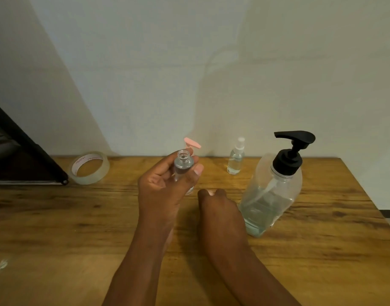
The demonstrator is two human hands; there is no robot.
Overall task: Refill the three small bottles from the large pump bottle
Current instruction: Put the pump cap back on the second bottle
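Table layout, tape to pump bottle
Tape roll (89, 167) far left; spray bottle (236, 159) at back, left of pump bottle (275, 191); all on table (57, 228).

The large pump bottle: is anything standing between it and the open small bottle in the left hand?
Only the right hand, low on the table, lies between the small bottle held in the left hand and the large pump bottle. No object blocks the way.
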